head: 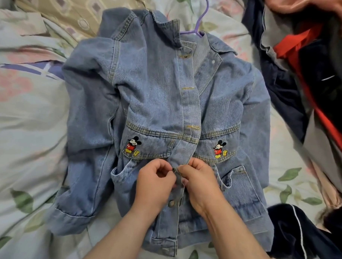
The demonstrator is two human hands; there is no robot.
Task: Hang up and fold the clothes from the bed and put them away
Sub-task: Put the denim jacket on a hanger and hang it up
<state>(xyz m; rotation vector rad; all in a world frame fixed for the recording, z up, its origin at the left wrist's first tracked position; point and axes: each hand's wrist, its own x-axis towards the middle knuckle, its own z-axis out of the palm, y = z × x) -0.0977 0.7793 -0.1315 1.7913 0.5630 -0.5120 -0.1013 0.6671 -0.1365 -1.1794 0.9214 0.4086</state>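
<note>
While our left hand pinches the front button strip of the denim jacket, our right hand pinches the same strip just beside it, fingers curled. The jacket lies front up on the flowered bedspread, a purple hanger poking from its collar, a pile of dark and red clothes to its right

I see the denim jacket lying front-up on the bed, with a purple hanger poking out at its collar. Left grip and right grip meet at the front placket, just below the embroidered mouse patches, both pinching the cloth. A metal button shows below them. Heap of dark and red clothes at right; navy garment near the hem
</note>
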